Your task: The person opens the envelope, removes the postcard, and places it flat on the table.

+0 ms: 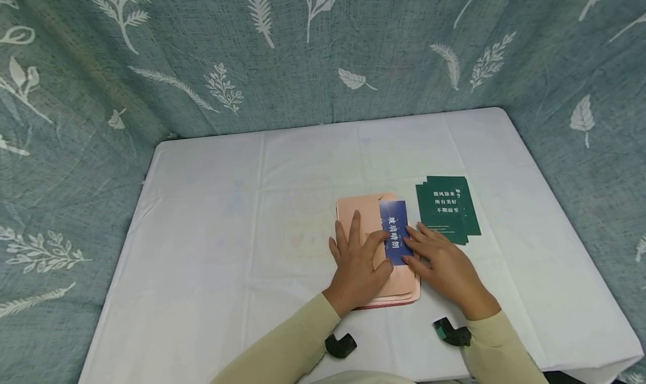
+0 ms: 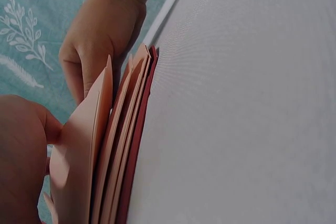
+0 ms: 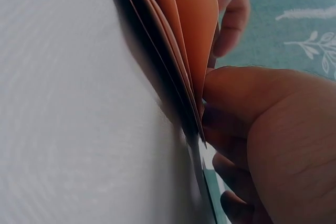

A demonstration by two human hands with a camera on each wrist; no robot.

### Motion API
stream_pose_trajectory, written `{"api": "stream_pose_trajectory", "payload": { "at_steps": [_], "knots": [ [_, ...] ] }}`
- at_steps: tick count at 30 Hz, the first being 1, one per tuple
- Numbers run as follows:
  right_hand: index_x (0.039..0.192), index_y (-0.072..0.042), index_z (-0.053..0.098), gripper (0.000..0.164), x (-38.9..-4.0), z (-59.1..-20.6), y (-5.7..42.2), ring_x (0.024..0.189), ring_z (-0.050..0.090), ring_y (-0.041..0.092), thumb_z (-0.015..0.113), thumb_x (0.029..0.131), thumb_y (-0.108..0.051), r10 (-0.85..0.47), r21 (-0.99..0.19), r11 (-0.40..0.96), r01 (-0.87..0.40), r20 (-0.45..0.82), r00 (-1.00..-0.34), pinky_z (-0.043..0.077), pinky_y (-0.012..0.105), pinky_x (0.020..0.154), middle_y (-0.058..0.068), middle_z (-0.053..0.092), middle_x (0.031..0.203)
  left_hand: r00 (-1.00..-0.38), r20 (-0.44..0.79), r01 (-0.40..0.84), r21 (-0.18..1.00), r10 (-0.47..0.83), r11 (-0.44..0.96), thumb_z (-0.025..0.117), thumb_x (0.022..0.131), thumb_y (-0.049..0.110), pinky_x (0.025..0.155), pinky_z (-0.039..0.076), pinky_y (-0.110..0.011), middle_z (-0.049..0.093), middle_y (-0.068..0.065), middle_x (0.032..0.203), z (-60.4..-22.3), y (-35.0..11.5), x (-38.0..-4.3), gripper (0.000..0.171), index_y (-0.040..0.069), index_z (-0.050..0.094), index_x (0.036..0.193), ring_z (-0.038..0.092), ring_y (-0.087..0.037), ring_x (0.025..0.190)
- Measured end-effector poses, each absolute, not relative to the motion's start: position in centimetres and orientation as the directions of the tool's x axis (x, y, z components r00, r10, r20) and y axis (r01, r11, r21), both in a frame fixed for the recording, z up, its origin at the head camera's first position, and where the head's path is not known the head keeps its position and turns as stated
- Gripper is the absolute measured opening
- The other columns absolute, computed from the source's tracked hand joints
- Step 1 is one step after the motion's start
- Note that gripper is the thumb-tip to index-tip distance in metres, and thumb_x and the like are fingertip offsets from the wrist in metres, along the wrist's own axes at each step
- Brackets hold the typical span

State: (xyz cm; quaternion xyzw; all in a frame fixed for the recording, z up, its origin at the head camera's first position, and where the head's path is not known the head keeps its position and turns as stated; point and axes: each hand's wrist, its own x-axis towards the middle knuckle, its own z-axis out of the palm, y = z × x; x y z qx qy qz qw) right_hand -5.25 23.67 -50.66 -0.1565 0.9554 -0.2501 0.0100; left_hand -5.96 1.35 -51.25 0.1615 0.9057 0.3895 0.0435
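Note:
A stack of pink envelopes lies on the table, with a dark red layer at the bottom. On its right half lies a blue card with white characters. My left hand rests on the top envelope with fingers spread, its index finger and thumb at the card's left edge. From the other side, my right hand touches the card's right edge with its fingertips and thumb. The right wrist view shows the right thumb against the side of the stack. Several layers fan slightly apart in both wrist views.
Green cards with white characters overlap one another just beyond the right hand. A white cloth covers the table. Patterned green curtains hang behind and on both sides. Black wrist devices sit at both sleeves.

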Motion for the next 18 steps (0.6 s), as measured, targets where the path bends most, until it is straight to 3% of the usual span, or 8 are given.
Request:
{"api": "stream_pose_trajectory", "payload": {
  "at_steps": [18],
  "knots": [
    [0.138,-0.001,0.074,0.045,-5.07,-50.6,24.16,0.149,0.048,0.038,0.083,0.098,-0.022,-0.275,-0.49,0.825,-0.282,0.089,-0.957,0.041,0.063,0.114,0.013,0.061,0.154,-0.946,0.033,0.249,0.714,0.323,0.655,0.057,0.096,0.028,0.113,-0.004,-0.085,0.004,-0.02,0.18,-51.2,1.28,-5.84,0.053,0.022,0.064,0.148,-0.012,-0.06,0.157]
  ]
}}
